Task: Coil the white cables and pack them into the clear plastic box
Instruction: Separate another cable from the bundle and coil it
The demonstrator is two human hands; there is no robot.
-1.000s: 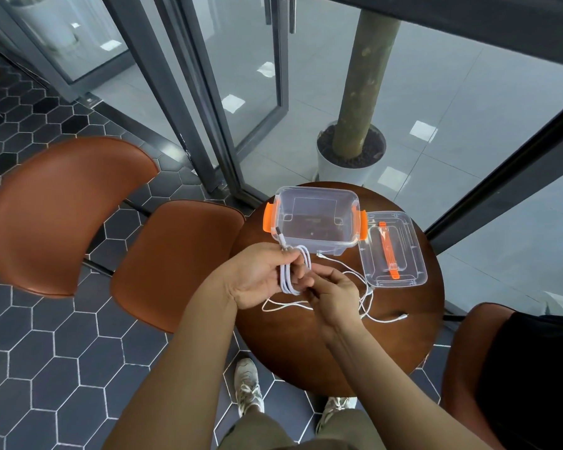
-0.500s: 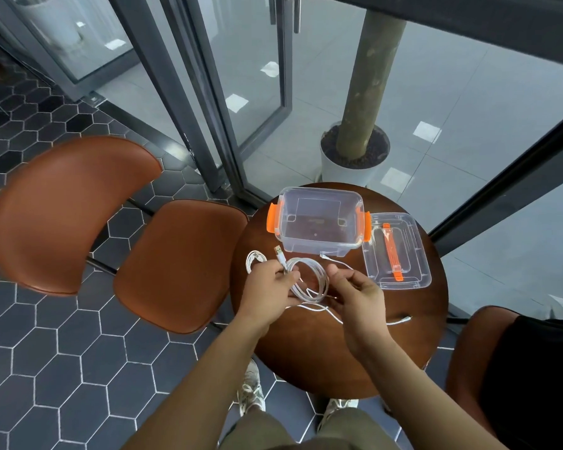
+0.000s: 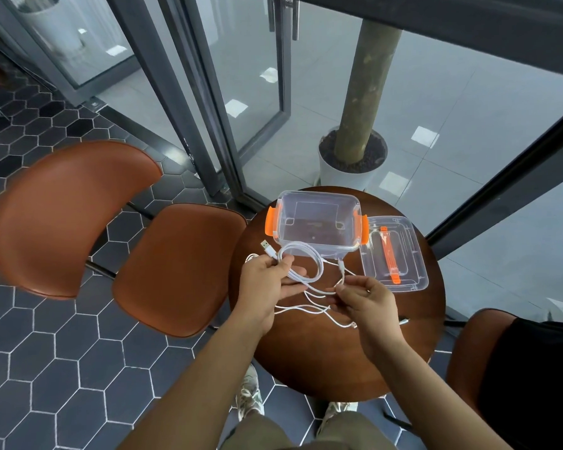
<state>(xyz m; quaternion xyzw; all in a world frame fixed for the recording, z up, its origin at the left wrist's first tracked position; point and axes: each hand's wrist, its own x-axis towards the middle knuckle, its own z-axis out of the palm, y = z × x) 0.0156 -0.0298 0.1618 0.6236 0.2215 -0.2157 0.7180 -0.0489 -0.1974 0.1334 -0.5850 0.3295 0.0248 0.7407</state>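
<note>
— Where are the cables?
— Over the round table's (image 3: 338,362) middle. The left hand (image 3: 267,284) grips a looped white USB cable (image 3: 307,264), and the right hand (image 3: 366,298) pinches its trailing strand. Loose white cables (image 3: 309,309) lie beneath.
— And the box?
— The clear plastic box (image 3: 316,227) sits at the far edge, open, showing its bare bottom. Its lid (image 3: 403,254) touches it on the right.

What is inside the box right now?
No cable shows in the box; the table shows through its clear floor. The coil, in the left hand, crosses only its near wall.
</note>
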